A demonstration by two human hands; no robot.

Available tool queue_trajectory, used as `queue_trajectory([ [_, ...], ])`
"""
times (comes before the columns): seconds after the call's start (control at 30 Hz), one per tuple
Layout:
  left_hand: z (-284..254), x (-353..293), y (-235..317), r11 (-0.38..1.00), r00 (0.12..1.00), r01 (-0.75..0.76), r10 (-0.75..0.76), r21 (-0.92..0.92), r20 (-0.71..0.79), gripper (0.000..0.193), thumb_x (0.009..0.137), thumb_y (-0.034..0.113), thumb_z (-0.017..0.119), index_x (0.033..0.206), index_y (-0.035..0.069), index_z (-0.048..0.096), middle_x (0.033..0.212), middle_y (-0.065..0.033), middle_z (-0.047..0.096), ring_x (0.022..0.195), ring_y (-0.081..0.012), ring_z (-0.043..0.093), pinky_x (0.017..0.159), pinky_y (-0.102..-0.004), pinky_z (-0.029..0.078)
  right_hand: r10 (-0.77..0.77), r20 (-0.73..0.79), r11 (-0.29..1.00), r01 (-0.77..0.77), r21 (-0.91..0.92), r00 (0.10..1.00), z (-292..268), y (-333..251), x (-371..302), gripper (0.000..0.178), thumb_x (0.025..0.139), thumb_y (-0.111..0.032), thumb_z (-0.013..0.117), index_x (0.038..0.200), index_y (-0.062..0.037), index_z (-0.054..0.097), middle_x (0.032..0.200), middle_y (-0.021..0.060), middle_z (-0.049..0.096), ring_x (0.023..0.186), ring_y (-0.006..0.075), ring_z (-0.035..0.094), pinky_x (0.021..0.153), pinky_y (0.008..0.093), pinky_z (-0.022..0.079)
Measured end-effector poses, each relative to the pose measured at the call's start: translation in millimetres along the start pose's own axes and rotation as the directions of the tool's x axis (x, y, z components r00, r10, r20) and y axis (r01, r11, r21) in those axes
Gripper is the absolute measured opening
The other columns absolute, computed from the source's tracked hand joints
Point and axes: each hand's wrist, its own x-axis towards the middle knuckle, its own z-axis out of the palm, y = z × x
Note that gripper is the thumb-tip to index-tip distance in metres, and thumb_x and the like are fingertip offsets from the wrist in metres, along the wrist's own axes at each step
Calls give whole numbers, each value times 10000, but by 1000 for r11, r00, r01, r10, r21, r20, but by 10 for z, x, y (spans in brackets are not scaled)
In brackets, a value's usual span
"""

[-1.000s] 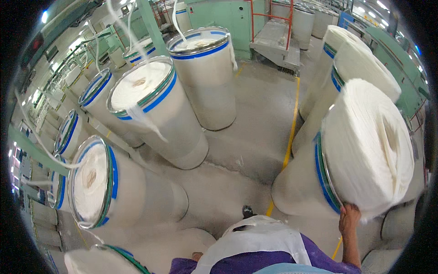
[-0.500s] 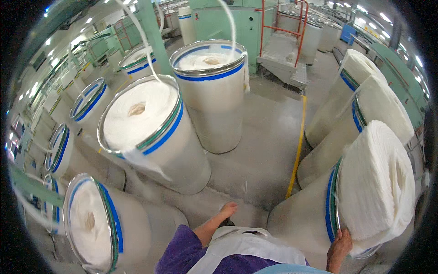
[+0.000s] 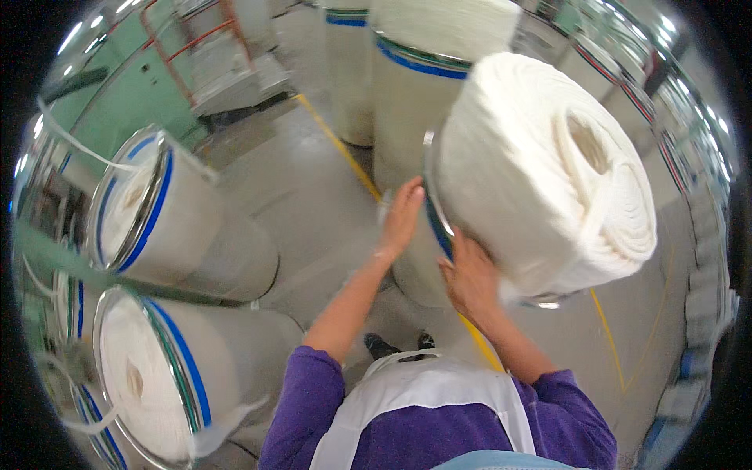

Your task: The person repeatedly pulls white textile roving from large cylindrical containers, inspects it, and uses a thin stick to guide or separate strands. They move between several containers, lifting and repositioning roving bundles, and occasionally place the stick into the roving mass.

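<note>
A tall cream sliver can (image 3: 419, 270) with a metal rim and a blue-green band stands tilted in view just ahead of me. A thick coil of white fibre sliver (image 3: 540, 180) rises well above its rim. My left hand (image 3: 403, 218) grips the rim on the near left side, fingers reaching up to the metal edge. Lower on the same rim, my right hand (image 3: 472, 280) holds on, its fingers against the bottom of the coil and its thumb apart. The undersides of both hands are hidden.
Two more filled cans, one can (image 3: 419, 102) and another can (image 3: 348, 78), stand beyond. At left are a can (image 3: 188, 219) fed by a hanging sliver and a nearer can (image 3: 227, 345). A yellow floor line (image 3: 337, 141) runs past; a red-railed step (image 3: 235, 86) stands behind.
My view has turned right toward the overfilled can. My left hand has come from in front of my body onto its rim; my right hand stays at the rim.
</note>
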Motion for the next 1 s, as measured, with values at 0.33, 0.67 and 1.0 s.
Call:
queue_trajectory([
  [0.33, -129, 969, -4, 789, 999, 33, -30, 613, -14, 405, 895, 222, 521, 1250, 29, 503, 1182, -199, 589, 1105, -363, 546, 918, -409, 425, -772, 57, 403, 418, 814, 633, -740, 204, -845, 419, 952, -349, 479, 1248, -55, 526, 1258, 166, 528, 1233, 326, 438, 1035, 469, 335],
  [0.67, -33, 348, 322, 768, 995, 99, -55, 632, -89, 371, 900, 200, 489, 1248, 75, 526, 1168, -206, 596, 1101, -381, 543, 909, -432, 431, -239, -25, 954, 239, 181, 971, -720, 1710, -1329, 224, 892, -241, 530, 1017, -113, 665, 1000, 147, 635, 916, 346, 575, 834, 472, 420],
  [1.0, 269, -1705, 754, 813, 893, 388, -214, 434, -396, 493, 930, 162, 448, 1366, -19, 307, 1287, -252, 454, 1190, -381, 457, 1005, -426, 354, -741, -244, 672, 696, -254, 626, -606, 2579, -1574, 230, 857, -225, 492, 868, -80, 670, 851, 103, 650, 773, 323, 596, 676, 447, 407],
])
